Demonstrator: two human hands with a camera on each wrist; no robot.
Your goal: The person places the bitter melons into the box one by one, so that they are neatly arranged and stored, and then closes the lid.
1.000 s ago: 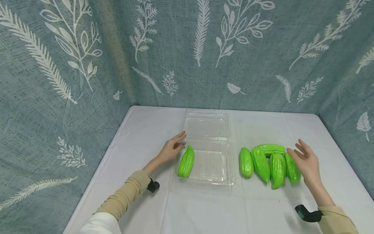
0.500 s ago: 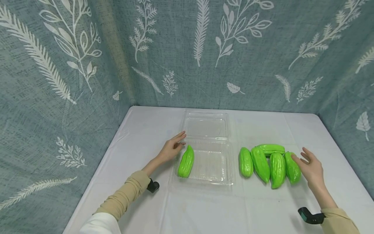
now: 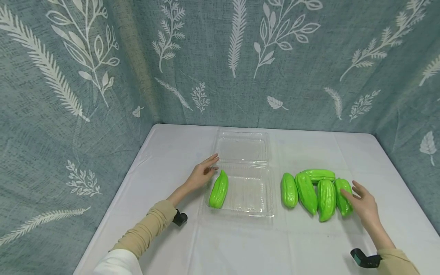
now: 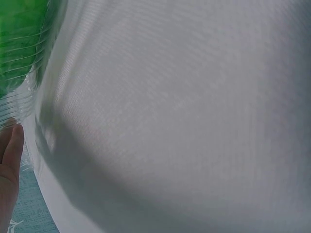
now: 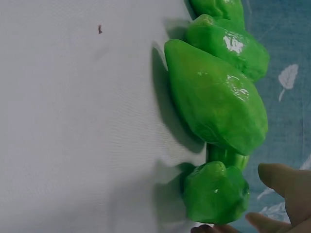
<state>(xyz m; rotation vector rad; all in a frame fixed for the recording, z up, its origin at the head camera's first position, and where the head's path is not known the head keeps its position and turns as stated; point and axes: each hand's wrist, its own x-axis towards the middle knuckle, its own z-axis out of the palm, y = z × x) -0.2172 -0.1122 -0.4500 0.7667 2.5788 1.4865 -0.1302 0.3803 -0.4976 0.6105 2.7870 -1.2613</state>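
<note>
A clear plastic clamshell box (image 3: 245,191) lies with its lid (image 3: 242,149) folded back. One glossy green ribbed gourd (image 3: 219,190), like a bitter melon, sits at the left inside it. My left hand (image 3: 200,175) rests at the box's left edge, fingers extended; in the left wrist view, fingers (image 4: 14,145) are right at the ribbed wall. My right hand (image 3: 366,206) is around the right side of the rightmost gourd (image 3: 342,196), thumb over it and fingers spread beyond. In the right wrist view a gap shows between the thumb (image 5: 277,177) and that gourd (image 5: 216,194).
Several more green gourds, including a front one (image 3: 326,200) and one lying crosswise behind (image 3: 319,175), are grouped right of the box. A white cloth (image 3: 240,244) covers the table. Blue-green leaf-patterned curtains (image 3: 213,57) stand at the back and sides.
My right hand has moved right, then lowered and come in over the rightmost gourd, its thumb now overlapping it. The left hand, box and gourds stay in place.
</note>
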